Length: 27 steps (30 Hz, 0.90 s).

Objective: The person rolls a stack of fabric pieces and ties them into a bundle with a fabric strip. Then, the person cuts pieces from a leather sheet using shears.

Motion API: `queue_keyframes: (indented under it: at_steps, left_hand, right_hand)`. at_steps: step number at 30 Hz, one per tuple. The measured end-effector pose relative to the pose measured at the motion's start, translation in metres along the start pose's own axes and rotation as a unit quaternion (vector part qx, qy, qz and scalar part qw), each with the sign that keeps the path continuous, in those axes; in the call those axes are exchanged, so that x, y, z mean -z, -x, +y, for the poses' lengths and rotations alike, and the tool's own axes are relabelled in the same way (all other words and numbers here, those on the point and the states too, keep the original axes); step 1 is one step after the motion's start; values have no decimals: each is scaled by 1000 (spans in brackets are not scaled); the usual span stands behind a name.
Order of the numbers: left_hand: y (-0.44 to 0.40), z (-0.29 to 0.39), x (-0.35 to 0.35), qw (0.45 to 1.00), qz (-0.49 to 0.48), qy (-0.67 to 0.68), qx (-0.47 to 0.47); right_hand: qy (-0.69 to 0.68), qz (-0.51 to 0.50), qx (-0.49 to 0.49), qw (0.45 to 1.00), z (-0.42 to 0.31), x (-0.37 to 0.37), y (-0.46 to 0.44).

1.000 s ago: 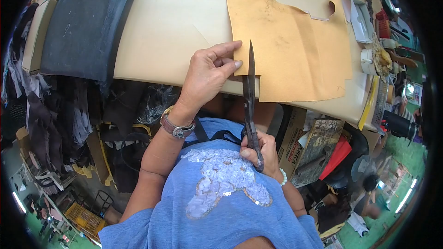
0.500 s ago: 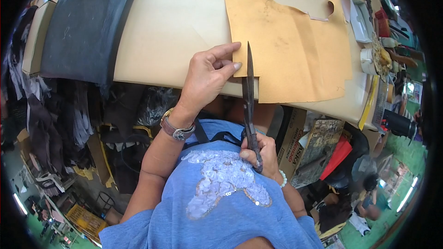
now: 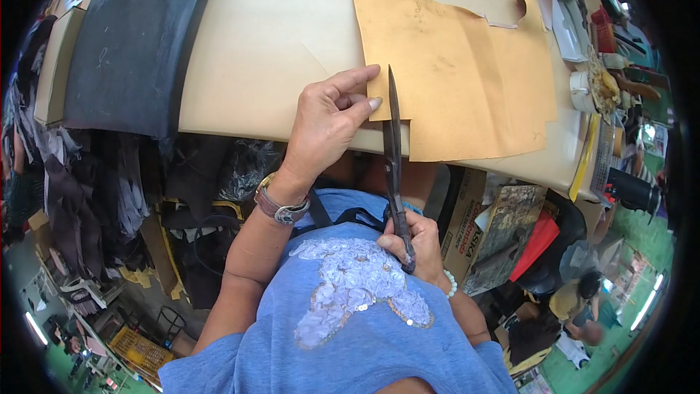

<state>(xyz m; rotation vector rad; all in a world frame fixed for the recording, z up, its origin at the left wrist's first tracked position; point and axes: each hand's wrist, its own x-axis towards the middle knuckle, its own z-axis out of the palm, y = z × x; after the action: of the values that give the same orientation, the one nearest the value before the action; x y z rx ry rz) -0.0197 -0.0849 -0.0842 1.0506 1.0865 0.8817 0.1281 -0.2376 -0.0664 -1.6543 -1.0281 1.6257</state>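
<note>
A large tan-yellow sheet (image 3: pixel 467 95) with a curved cut-out lies on the pale tabletop (image 3: pixel 270 51), its lower edge stepped and reaching past the table's front edge. My left hand (image 3: pixel 328 117) pinches the sheet's left edge near its lower corner between thumb and fingers; a watch is on that wrist. Wrapped round the handles of long dark scissors (image 3: pixel 394 153), my right hand (image 3: pixel 417 242) is close to my body. The scissor blades point away from me, over the sheet just right of my left fingertips, and look closed or nearly so.
A black sheet (image 3: pixel 135 44) hangs over the table's left part beside a cardboard box (image 3: pixel 58 66). At the right are a white open box (image 3: pixel 570 28), a white cup (image 3: pixel 581 92) and a yellow strip (image 3: pixel 585 157). Another person (image 3: pixel 576 303) is at lower right.
The scissors' tip has shifted slightly left over the sheet. Both hands keep their holds, and the view has moved a little.
</note>
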Motion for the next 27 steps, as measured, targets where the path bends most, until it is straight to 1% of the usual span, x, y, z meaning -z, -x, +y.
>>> queue_keyframes:
  at_steps: [4,7,10,13,16,19,22,25,27]
  left_hand:
    - [1,2,0,1000,0,-14,13]
    - [0,-1,0,1000,3,-14,-5]
    - [0,1,0,1000,-2,-16,2]
    - [-6,7,-5,998,11,53,7]
    - [-19,15,0,998,-2,58,16]
    - [-31,13,7,1000,-13,5,-3]
    - [-30,21,6,999,-17,22,20]
    - [-29,20,7,999,-30,13,8]
    - [-28,17,7,998,-44,26,30]
  right_hand:
    - [23,8,-6,1000,-4,-1,1]
    - [13,11,-3,1000,-2,-2,0]
    - [20,14,-15,1000,-5,-2,1]
    - [16,22,-34,999,-6,-3,2]
    - [8,20,-38,999,-5,-3,2]
    - [17,11,-34,999,-12,-1,2]
    - [14,5,-31,999,-11,1,0]
    - [0,3,-17,1000,-12,1,-5]
    - [-3,1,0,1000,-13,3,-11]
